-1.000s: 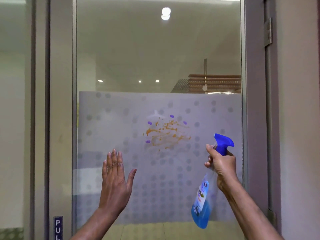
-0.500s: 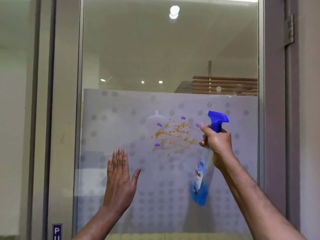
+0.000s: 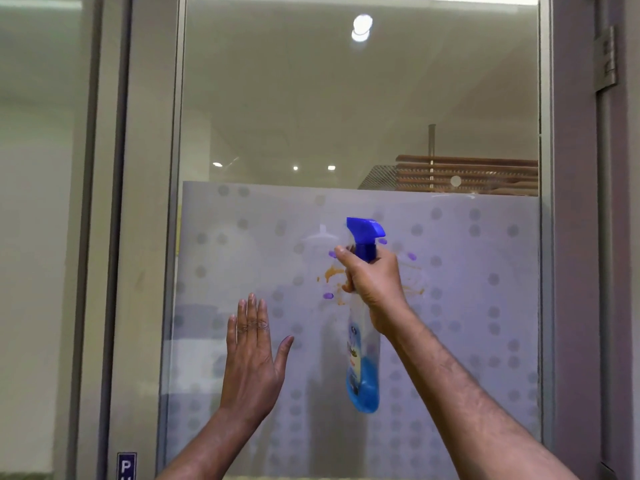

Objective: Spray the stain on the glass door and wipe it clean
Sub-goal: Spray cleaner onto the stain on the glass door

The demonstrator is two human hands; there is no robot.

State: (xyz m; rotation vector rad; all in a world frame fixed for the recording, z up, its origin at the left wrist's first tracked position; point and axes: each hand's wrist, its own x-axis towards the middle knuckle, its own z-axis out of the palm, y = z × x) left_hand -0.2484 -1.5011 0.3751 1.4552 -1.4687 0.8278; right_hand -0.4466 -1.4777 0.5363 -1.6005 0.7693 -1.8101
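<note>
The spray bottle (image 3: pixel 362 362) had a bright blue trigger head and a clear body, with blue liquid in its lower part. The stain (image 3: pixel 331 273) on the glass door (image 3: pixel 346 98) was orange and splattered, with small purple marks (image 3: pixel 328 295) around it. The frosted film (image 3: pixel 485 323) was pale grey-white, patterned with grey dots. The door frame (image 3: pixel 149 237) was grey. The sign (image 3: pixel 126 465) was dark blue with a white P. The slats (image 3: pixel 485 171) behind the glass were brown.

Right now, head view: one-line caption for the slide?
Right hand holds a blue spray bottle up to the orange stain on the glass door; left hand open, lower left.
</note>
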